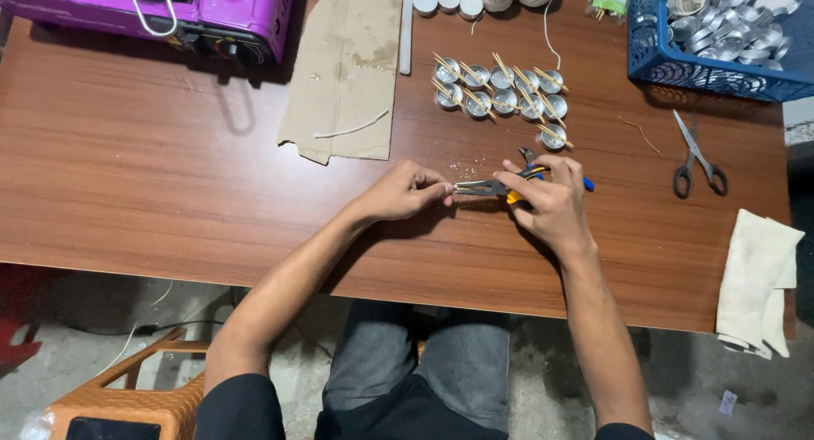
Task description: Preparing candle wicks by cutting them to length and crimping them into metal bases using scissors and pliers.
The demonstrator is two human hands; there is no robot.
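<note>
Right now we grip the pliers [500,186] with our right hand [547,204] closed around the yellow and blue handles, while our left hand [403,191] pinches something tiny at the nose, too small to name, perhaps a wick tab, so crimping looks like the step in hand and the next squeeze wants a steady, square hold. Beyond, small metal cups [500,88] sit in rows on the table [153,169] with sticks across them, and the blue basket [653,58] holds more empty cups.
</note>
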